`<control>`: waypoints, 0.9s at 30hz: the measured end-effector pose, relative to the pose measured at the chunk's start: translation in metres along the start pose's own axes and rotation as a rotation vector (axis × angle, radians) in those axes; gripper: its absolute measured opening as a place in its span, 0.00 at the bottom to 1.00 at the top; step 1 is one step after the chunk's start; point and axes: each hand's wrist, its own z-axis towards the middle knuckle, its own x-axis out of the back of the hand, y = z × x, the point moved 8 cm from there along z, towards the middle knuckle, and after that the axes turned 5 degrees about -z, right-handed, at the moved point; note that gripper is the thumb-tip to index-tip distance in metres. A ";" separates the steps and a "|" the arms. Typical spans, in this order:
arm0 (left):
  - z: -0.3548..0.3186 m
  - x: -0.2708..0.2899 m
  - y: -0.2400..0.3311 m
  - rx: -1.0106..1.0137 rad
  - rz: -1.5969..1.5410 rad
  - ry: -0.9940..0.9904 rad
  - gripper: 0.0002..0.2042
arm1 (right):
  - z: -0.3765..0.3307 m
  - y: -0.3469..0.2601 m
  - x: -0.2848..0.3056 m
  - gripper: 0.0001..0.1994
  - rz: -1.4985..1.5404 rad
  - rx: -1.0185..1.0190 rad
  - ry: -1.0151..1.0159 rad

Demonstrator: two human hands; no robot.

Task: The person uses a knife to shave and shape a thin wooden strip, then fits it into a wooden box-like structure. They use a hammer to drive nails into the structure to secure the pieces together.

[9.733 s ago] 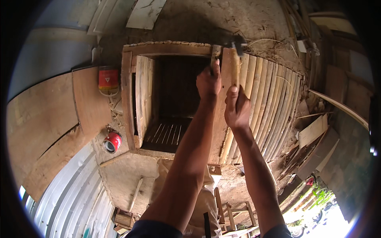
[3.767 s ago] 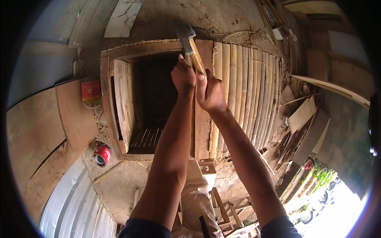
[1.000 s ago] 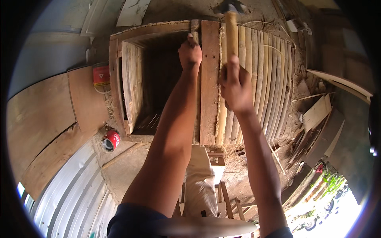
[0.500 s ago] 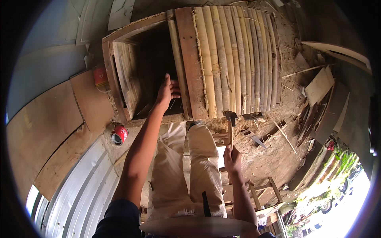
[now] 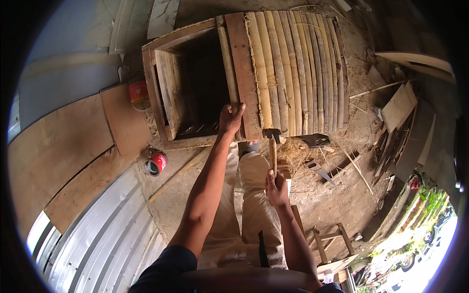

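A wooden box frame stands before me, its right part covered with bamboo slats (image 5: 296, 73) and its left part an open, dark compartment. Between the two runs a narrow bamboo strip (image 5: 225, 63) beside a flat brown board (image 5: 243, 73). My left hand (image 5: 231, 119) is closed around the near end of this strip, with its thumb on top and its fingers partly hidden. In my right hand (image 5: 277, 188) is a hammer (image 5: 273, 156), gripped by its wooden handle. The dark hammer head is at the near edge of the slats; whether it touches them I cannot tell.
A handsaw (image 5: 320, 172) lies on the dirt floor to the right, near scrap wood (image 5: 398, 110). On the left are a red can (image 5: 156, 163), a red container (image 5: 138, 93), plywood sheets (image 5: 63, 141) and corrugated metal (image 5: 97, 229). A small wooden frame (image 5: 334, 239) stands lower right.
My left hand has gone from open over the compartment to gripping the bamboo strip. The hammer has moved slightly up and left with my right hand. The whole view has shifted a little.
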 end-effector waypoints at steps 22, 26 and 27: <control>-0.002 0.011 0.003 0.165 0.392 -0.052 0.36 | -0.010 0.051 0.005 0.26 0.126 -0.125 0.027; -0.009 0.010 -0.001 0.083 0.251 -0.067 0.36 | -0.009 0.051 -0.001 0.26 0.095 -0.128 0.000; -0.008 0.012 -0.004 0.076 0.275 -0.055 0.35 | -0.009 0.053 0.001 0.26 0.020 -0.162 0.013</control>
